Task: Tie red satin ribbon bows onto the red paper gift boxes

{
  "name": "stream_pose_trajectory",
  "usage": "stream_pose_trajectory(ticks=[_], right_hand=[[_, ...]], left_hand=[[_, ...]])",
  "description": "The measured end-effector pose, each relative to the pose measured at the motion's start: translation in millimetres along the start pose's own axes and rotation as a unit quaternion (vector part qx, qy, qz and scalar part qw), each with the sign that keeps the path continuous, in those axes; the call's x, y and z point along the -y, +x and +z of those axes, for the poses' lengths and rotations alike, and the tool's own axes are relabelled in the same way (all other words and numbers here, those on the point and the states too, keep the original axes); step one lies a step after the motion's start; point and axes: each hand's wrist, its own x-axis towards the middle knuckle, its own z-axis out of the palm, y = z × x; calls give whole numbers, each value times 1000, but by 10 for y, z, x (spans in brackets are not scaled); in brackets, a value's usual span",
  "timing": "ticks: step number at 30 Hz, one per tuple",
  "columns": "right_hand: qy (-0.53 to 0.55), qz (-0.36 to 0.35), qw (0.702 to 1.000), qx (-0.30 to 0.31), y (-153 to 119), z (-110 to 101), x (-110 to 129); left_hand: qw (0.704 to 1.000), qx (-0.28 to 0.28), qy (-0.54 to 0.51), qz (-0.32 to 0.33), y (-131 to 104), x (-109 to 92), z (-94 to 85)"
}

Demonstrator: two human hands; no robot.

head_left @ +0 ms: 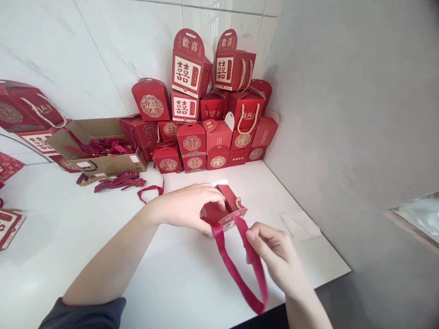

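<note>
A small red gift box [230, 197] with a gold rope handle stands on the white table in front of me. My left hand [192, 208] is curled over its left side, thumb toward the near edge, gripping the box. A dark red ribbon [240, 281] hangs in a loop at the near side of the box. Between thumb and fingers, my right hand [270, 249] pinches the right strand of that ribbon. The ribbon's left strand runs up to the box by my left thumb; its end is hidden there.
Red gift boxes [192, 144] are stacked along the tiled wall. Left of them, an open cardboard box [113, 167] holds ribbons, with more ribbons [120, 182] on the white table [164, 278]. A thin white sheet [301, 225] lies near the right edge, beside a grey wall [343, 114].
</note>
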Motion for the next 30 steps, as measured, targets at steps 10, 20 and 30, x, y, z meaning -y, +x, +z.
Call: stream_pose_trajectory(ticks=[10, 20, 30], right_hand=[[28, 2, 998, -56, -82, 119, -280], [59, 3, 997, -50, -59, 133, -318], [83, -1, 996, -28, 99, 225, -289]], left_hand=[[999, 46, -22, 9, -20, 27, -26], [998, -7, -59, -25, 46, -12, 6], [993, -67, -85, -39, 131, 50, 132]])
